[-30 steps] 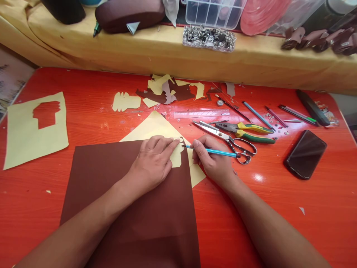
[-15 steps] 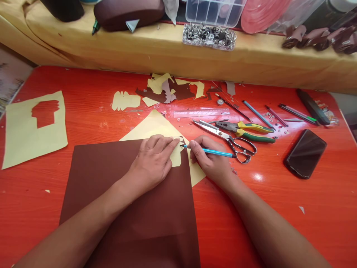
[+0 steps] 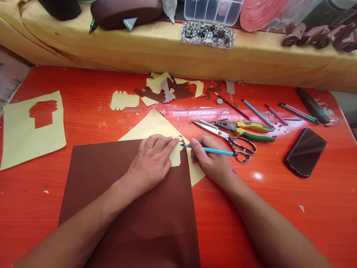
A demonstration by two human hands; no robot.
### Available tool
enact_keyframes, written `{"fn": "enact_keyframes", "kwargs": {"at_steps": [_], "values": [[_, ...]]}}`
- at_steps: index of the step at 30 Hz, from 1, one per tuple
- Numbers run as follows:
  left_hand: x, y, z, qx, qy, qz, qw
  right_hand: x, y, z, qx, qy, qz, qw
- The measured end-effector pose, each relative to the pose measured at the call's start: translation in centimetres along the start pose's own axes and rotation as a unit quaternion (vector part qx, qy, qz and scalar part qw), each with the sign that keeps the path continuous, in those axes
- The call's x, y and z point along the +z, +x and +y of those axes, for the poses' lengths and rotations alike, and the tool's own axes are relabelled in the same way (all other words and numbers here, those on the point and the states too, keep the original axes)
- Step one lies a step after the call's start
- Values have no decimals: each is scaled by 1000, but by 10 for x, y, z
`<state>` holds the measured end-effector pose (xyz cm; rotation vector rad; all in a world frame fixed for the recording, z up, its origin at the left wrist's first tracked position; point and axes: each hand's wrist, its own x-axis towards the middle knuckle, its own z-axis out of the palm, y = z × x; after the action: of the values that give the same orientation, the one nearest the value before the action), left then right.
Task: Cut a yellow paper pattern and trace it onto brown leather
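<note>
My left hand (image 3: pixel 153 160) lies flat with fingers together, pressing a small cream paper cut-out (image 3: pixel 176 158) onto the top right corner of a brown sheet (image 3: pixel 131 216). My right hand (image 3: pixel 212 158) grips a blue pencil (image 3: pixel 216 150) whose tip touches the cut-out's notched right edge. A larger cream sheet (image 3: pixel 150 126) lies under the brown sheet's corner. All of it rests on a red table (image 3: pixel 279 208).
Scissors (image 3: pixel 223 136), green-yellow pliers (image 3: pixel 248 130), a clear ruler (image 3: pixel 200 111), several pens (image 3: pixel 258 113) and a dark phone (image 3: pixel 305 152) lie to the right. Paper scraps (image 3: pixel 167 89) sit at the back, and a cream sheet with a cut-out hole (image 3: pixel 30 128) lies at the left. A yellow-covered ledge (image 3: pixel 167 52) carries boxes.
My right hand and the pencil have shifted slightly left along the cut-out's edge. My left hand has stayed pressed on the cut-out.
</note>
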<state>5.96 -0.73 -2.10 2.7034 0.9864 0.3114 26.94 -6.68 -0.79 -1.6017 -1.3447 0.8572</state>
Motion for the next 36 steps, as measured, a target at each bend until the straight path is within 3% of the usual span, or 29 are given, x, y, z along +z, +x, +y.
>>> {"fn": "enact_keyframes", "kwargs": {"at_steps": [36], "values": [[-1,0,0,-2,3,-5,1000,-2,1,-4,27,40,20,999]]}}
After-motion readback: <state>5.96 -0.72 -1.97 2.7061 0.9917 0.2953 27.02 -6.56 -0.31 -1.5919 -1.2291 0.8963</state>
